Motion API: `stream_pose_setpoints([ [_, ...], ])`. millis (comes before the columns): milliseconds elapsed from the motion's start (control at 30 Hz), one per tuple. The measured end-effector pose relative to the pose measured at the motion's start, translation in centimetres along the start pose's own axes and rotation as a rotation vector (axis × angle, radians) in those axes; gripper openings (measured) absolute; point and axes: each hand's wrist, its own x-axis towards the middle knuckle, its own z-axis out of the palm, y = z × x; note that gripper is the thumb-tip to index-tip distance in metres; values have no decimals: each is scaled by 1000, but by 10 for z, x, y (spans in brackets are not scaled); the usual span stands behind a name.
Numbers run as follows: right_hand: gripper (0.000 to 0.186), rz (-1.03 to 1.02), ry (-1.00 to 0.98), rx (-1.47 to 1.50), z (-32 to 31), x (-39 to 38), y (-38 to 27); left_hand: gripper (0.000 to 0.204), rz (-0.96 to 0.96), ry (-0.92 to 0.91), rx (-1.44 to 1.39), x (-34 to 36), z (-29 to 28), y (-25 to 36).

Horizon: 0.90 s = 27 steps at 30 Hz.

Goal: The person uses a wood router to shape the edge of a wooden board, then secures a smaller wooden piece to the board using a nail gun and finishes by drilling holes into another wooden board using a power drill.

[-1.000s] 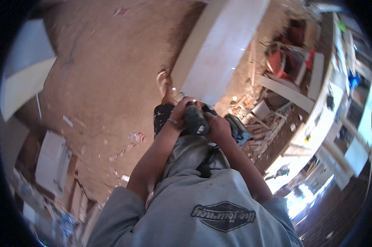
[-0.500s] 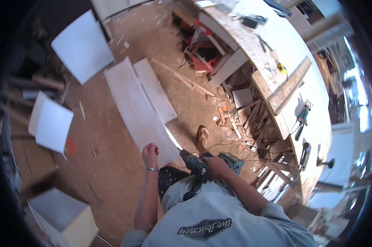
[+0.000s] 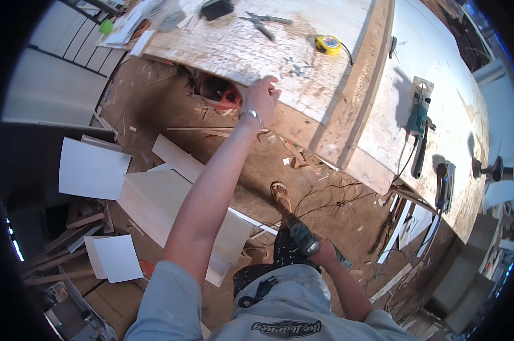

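Observation:
My left hand [image 3: 260, 99] reaches over the near edge of the workbench [image 3: 223, 59], its fingers curled in; whatever they hold, if anything, is hidden. A scatter of small dark screws [image 3: 294, 69] lies just beyond its fingertips, with a yellow tape measure [image 3: 328, 45] farther to the right. My right hand [image 3: 325, 253] grips a green and black cordless drill [image 3: 304, 238] low by my thigh, its nose toward the floor. Pliers [image 3: 262, 26] and a black box-shaped item [image 3: 217, 9] rest toward the back of the bench.
A long wooden strip [image 3: 356, 85] crosses the bench. To its right are a green corded power tool [image 3: 419, 111], a hammer [image 3: 423, 150] and another dark tool [image 3: 444, 186]. Pale boards [image 3: 154, 196], white panels [image 3: 94, 169] and trailing cords [image 3: 336, 196] lie on the floor.
My left hand has risen from beside my body to the bench's edge near the screws. The view has swung toward the bench. The drill stays in my right hand, held low.

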Motion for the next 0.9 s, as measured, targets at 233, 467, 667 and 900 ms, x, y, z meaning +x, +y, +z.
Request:
stream_pose_setpoints([
  [233, 52, 145, 74, 131, -17, 0, 48, 15, 181, -34, 328, 82, 51, -7],
  [467, 37, 87, 77, 71, -58, 6, 0, 22, 81, -4, 250, 62, 41, -34],
  [667, 59, -214, 41, 124, -37, 12, -11, 23, -396, -109, -298, -164, -19, -68],
  [900, 58, -457, -322, -159, -15, -23, -118, 17, -1184, 273, -1593, -513, -2, -100],
])
